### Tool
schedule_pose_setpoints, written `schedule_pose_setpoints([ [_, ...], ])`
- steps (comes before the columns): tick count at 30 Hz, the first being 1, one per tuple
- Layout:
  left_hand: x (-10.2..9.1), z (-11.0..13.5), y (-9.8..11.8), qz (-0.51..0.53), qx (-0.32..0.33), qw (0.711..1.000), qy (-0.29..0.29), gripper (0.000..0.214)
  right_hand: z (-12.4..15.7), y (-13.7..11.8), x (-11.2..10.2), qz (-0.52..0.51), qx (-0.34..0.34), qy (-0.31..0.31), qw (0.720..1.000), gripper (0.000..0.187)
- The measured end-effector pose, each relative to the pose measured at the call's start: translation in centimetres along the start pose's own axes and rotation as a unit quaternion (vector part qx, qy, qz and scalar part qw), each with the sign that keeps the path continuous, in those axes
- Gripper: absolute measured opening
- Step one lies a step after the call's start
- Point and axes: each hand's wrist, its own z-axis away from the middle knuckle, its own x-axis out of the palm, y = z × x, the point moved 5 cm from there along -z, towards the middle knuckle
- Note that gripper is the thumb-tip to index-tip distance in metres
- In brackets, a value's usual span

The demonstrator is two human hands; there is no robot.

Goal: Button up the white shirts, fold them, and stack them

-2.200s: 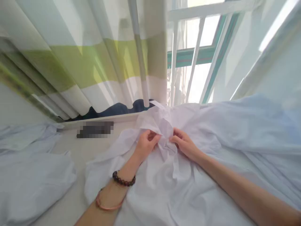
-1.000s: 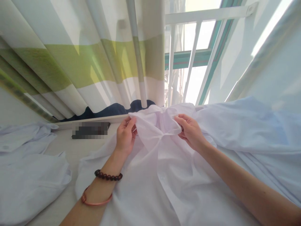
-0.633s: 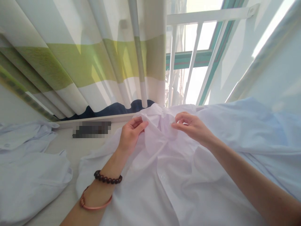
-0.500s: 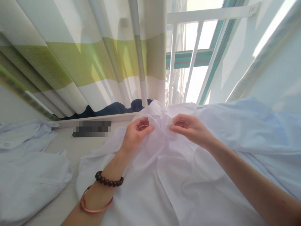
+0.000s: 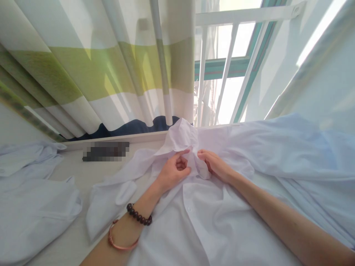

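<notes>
A white shirt (image 5: 210,210) lies spread in front of me, its collar (image 5: 181,135) toward the railing and small buttons down its front placket. My left hand (image 5: 173,171) is at the neck opening, the thumb and index finger apart and the other fingers curled. Its index fingertip touches the cloth just below the collar. Opposite it, my right hand (image 5: 216,164) pinches the front edge of the shirt near the neck, and a fold of cloth hangs under its fingers. The left wrist carries a dark bead bracelet (image 5: 138,214) and a copper-coloured bangle (image 5: 122,246).
More folded white clothing (image 5: 39,214) lies at the left. A pixelated dark object (image 5: 105,151) rests near the back ledge. Behind are a white and green curtain (image 5: 97,74) and a white railing (image 5: 227,70) before a window. Pale bluish-white cloth (image 5: 305,147) extends right.
Both hands have come down from the collar toward me. My left thumb and index finger have spread from the cloth. The collar now stands up more, and the front edges have shifted.
</notes>
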Motion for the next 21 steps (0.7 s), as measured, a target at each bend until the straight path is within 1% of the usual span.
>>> schedule_pose_setpoints([
  [2,-0.17,-0.16,-0.36,0.006,-0.008,1.000,0.008,0.048,-0.03,0.63,0.24,-0.068,0.022,-0.066,0.995,0.020],
  [3,-0.26,-0.22,-0.39,0.011,-0.010,1.000,0.012,0.043,0.01,0.74,0.25,-0.076,0.026,-0.090,0.993,0.020],
  [5,-0.33,-0.24,-0.30,0.021,-0.012,1.000,0.011,0.035,0.09,0.70,0.02,-0.045,0.016,-0.112,0.993,0.019],
  [8,-0.20,-0.10,-0.10,0.025,-0.018,0.999,-0.011,0.024,0.20,0.62,-0.16,-0.011,0.000,-0.130,0.991,0.016],
  [11,-0.15,0.10,0.04,-0.002,-0.017,1.000,-0.022,0.019,0.18,0.68,-0.21,-0.032,-0.014,-0.116,0.993,0.019],
  [16,-0.08,0.07,-0.24,-0.046,-0.010,0.999,-0.007,0.020,0.04,0.82,-0.51,-0.056,-0.043,-0.050,0.996,0.027],
  [18,-0.14,-0.04,-0.40,-0.062,-0.001,0.998,0.012,0.018,0.07,0.81,-0.50,-0.059,-0.050,-0.049,0.996,0.027],
  [21,-0.41,-0.12,-0.45,-0.099,0.015,0.994,0.052,0.016,0.20,0.63,-0.32,-0.059,-0.056,-0.070,0.994,0.026],
])
